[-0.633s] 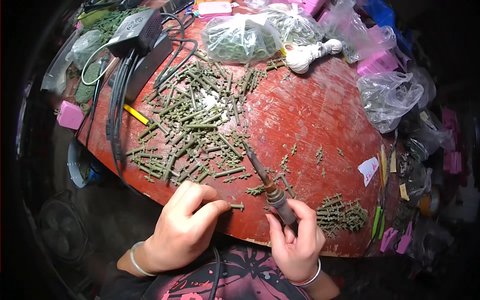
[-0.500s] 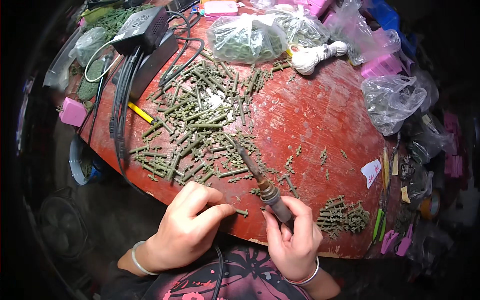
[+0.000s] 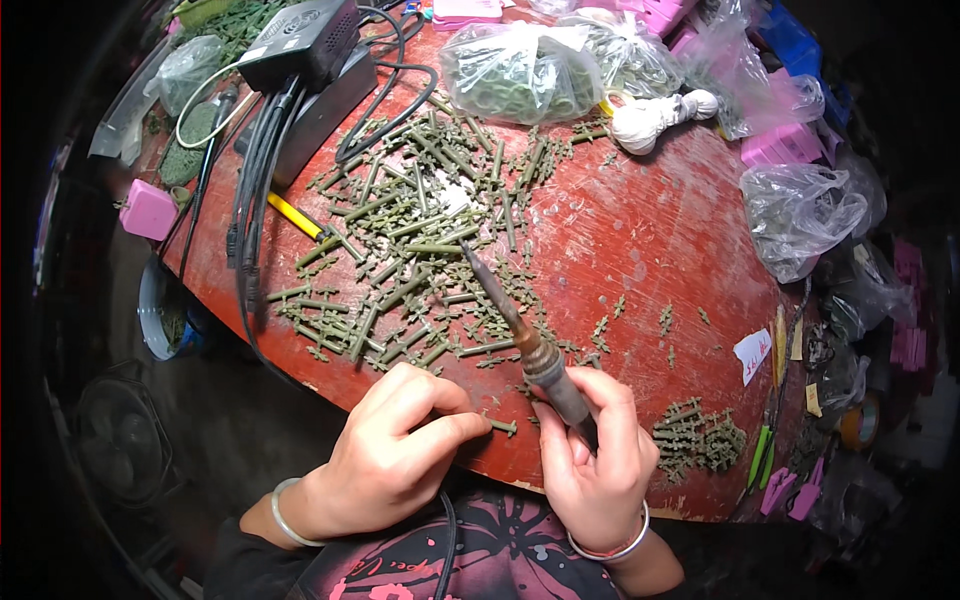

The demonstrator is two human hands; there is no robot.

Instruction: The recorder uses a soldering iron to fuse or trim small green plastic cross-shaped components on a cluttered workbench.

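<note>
My left hand is closed at the table's near edge, thumb and forefinger pinching a small dark-green rod whose end pokes out to the right. In my right hand is a soldering iron, gripped by its grey handle. Its dark tip slants up and to the left over a loose pile of green rods and small knobbly green pieces. The iron is apart from the rod in my left hand. To the right of my right hand lies a smaller heap of green branched pieces.
A black box with a vent and cables stands at the back left, near a yellow-handled tool. Clear bags of green pieces and a white string bundle lie at the back. Green-handled cutters rest at right.
The whole view has shifted a little, moving the table's contents rightward. The iron's tip now points farther up over the pile. My left hand keeps its pinch on the rod.
</note>
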